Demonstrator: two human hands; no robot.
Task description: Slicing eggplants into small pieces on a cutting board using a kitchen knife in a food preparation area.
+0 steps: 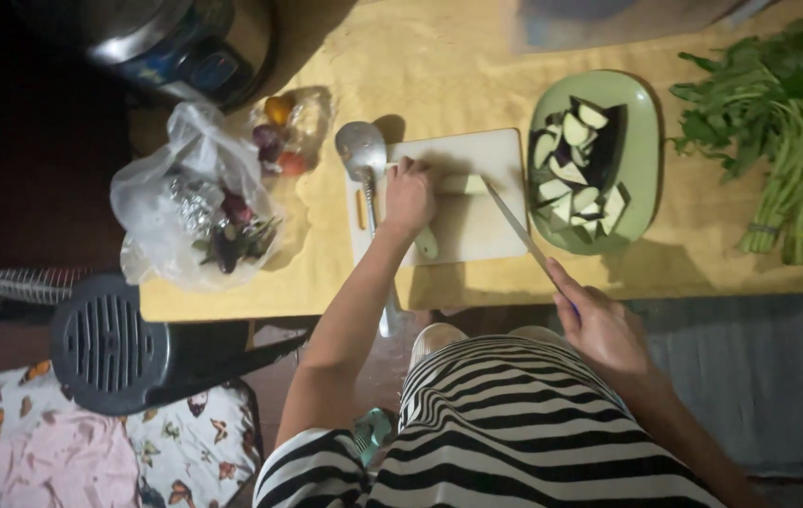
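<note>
Head view: left hand [408,196] fingers pressing together, pinning pale vegetable [463,183] on cutting board [477,230]; right hand [602,325] at 4 o'clock gripping knife [514,224], blade angling onto it for slicing.

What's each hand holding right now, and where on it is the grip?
The right hand holds a knife by its handle, blade over the cutting board. The left hand presses on one end of a pale vegetable piece on the board.

Dim room, low yellow-covered table [477,56] lit from above, dark fan [110,343] and butterfly-print cushion [185,452] at its left corner, grey floor right.
</note>
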